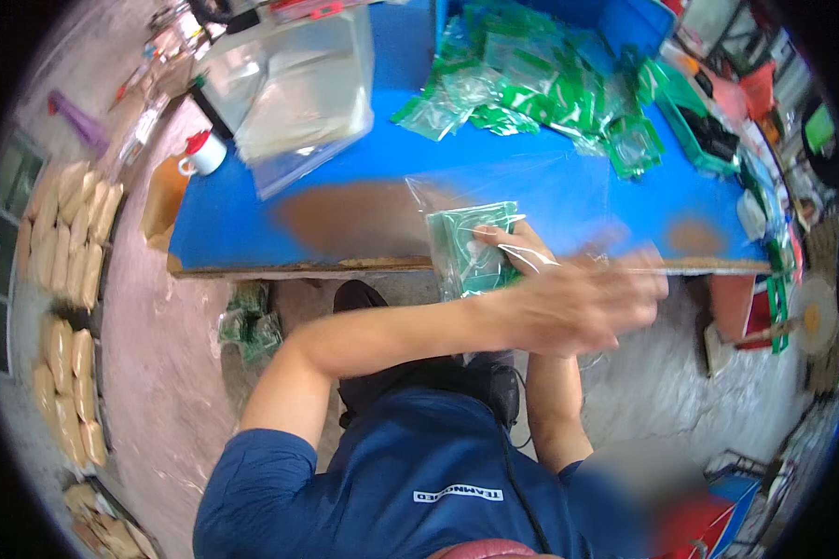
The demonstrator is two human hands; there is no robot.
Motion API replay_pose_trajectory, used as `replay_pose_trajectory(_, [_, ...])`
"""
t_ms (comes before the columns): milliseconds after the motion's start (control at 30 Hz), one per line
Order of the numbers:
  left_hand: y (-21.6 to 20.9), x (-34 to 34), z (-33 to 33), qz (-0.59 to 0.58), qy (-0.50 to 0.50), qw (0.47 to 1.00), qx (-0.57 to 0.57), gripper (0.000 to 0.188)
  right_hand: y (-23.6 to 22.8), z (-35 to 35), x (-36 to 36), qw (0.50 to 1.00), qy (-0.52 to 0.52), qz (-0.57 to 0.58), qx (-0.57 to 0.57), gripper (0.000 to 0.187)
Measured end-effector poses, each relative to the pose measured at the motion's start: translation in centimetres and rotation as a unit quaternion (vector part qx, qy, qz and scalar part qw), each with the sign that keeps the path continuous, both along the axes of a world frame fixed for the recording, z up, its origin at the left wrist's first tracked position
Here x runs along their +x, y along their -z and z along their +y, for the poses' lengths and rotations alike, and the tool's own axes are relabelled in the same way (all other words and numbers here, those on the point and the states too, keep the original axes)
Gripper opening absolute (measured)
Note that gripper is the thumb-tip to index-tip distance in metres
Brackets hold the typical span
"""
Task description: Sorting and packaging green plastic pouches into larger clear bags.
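Over the near edge of the blue table, my right hand (522, 250) grips a small stack of green-and-clear plastic packets (471, 244), thumb on top. A large clear plastic bag (541, 191) lies loosely around the packets and part of that hand. My left arm reaches across to the right, passing over my right wrist. The left hand (592, 296) is smeared by motion beside the bag, so its fingers cannot be read. Beyond the bag, a heap of similar green packets (550, 79) spills from a blue bin (634, 33).
A stack of clear bags (303, 88) lies at the far left of the blue table (224, 219), near a white mug (205, 154) with a red top. A green tray (690, 126) stands at the right. Tied green bundles (250, 321) and tan wrapped packs (70, 233) lie on the floor.
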State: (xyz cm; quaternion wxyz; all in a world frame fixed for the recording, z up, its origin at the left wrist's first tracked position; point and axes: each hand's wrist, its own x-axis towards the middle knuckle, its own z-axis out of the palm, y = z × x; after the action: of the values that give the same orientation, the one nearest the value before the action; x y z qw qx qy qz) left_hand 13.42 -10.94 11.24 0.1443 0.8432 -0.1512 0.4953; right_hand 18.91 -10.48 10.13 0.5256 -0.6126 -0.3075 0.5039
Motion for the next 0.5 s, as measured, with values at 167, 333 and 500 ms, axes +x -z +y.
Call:
replay_pose_trajectory(167, [6.4, -11.9, 15.1, -0.193, -0.216, 0.756, -0.587, 0.065, 4.4, 0.6, 1.5, 0.996, -0.071, 0.021, 0.043, 0.048])
replay_pose_trajectory(333, [9.4, -12.3, 13.1, 0.004, 0.118, 0.520, -0.846, 0.085, 5.3, 3.0, 0.4, 0.993, -0.063, 0.072, 0.071, 0.052])
replay_pose_trajectory(500, [10.5, -13.6, 11.4, 0.055, 0.139, 0.462, -0.874, 0.091, 9.0, 5.9, 0.8, 0.974, -0.184, -0.055, 0.124, 0.053])
